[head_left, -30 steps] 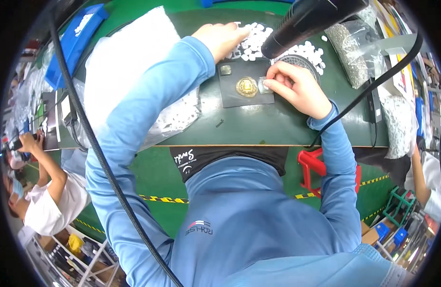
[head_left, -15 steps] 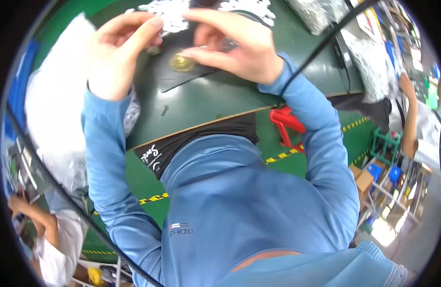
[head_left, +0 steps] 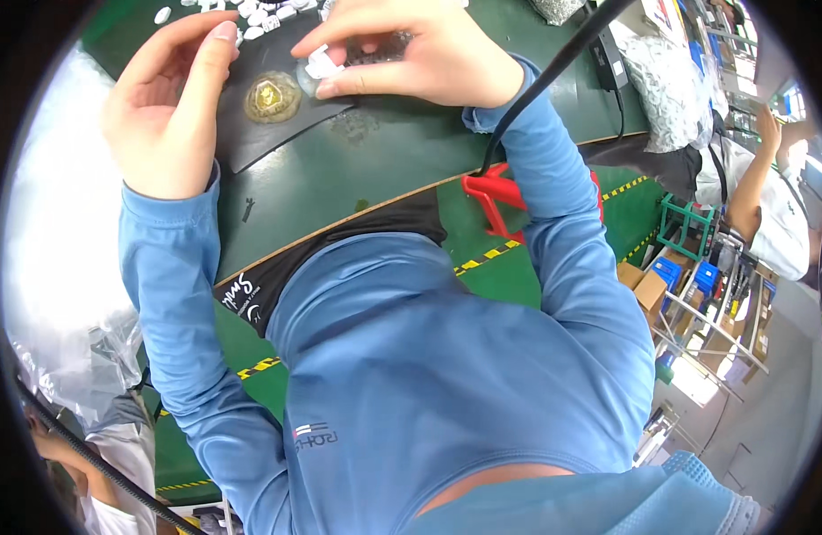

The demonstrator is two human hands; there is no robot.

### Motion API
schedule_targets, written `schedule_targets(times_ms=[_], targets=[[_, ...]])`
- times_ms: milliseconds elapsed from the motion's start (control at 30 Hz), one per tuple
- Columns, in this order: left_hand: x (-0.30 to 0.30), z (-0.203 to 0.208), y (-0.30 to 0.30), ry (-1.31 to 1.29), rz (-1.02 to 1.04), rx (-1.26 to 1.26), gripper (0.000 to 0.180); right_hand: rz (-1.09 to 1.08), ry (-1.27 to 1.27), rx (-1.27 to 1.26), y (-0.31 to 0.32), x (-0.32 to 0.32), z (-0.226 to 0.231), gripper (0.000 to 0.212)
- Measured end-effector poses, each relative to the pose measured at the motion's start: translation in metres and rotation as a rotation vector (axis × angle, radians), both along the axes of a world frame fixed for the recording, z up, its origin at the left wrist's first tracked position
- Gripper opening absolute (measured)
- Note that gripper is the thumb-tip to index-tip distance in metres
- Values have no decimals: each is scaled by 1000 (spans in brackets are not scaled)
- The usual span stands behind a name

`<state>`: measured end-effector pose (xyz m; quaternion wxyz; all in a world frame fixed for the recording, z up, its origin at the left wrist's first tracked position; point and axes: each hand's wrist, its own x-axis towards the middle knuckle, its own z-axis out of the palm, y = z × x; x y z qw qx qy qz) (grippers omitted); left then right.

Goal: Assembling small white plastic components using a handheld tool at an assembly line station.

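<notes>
My right hand (head_left: 420,55) pinches a small white plastic part (head_left: 322,64) between thumb and forefinger. Over the left side of a black mat (head_left: 250,147), my left hand (head_left: 168,107) has its thumb and forefinger closed together; anything between them is too small or hidden to make out. A round, clear-edged thing with a gold-yellow middle (head_left: 272,96) lies on the mat between the hands. Several loose white plastic pieces (head_left: 270,16) are scattered beyond my fingertips. Some dark, shiny material, partly covered by my right hand, shows beside its fingers.
The green table (head_left: 339,178) carries a tiny dark scrap (head_left: 248,209) near its front edge. A large clear plastic bag (head_left: 72,223) bulges at left. At right are a black power adapter (head_left: 607,61), a bag of small parts (head_left: 669,94) and a red frame (head_left: 495,192) below the edge. Co-workers sit either side.
The view has shifted, so the table appears moved to the left. The white part in my right hand now shows clearly. My left thumb and forefinger remain together.
</notes>
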<state>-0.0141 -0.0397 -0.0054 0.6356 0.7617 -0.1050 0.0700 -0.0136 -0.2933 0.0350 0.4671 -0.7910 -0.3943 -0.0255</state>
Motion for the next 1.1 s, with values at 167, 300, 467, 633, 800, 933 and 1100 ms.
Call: schedule_targets(times_ms=[167, 300, 467, 633, 800, 933, 1100], targets=[[-18, 23, -17, -747, -131, 361, 41, -134, 696, 552, 18, -18, 1, 23], [-14, 10, -29, -985, -74, 436, 42, -92, 711, 536, 22, -18, -3, 20], [-23, 25, -25, -591, -260, 283, 31, -325, 155, -193, 24, -25, 25, 22], [-18, 30, -3, 267, -575, -441, 24, 16, 302, 468, 12, -17, 14, 53], [-16, 29, -6, 475, -797, -390, 25, 189, 353, 287, 1, -14, 17, 42], [-5, 24, 3, 263, -349, -290, 27, 34, 100, 94, -7, -6, 18, 35], [5, 6, 20, 297, -168, -291, 32, -34, 58, 13, -6, -2, 3, 29]])
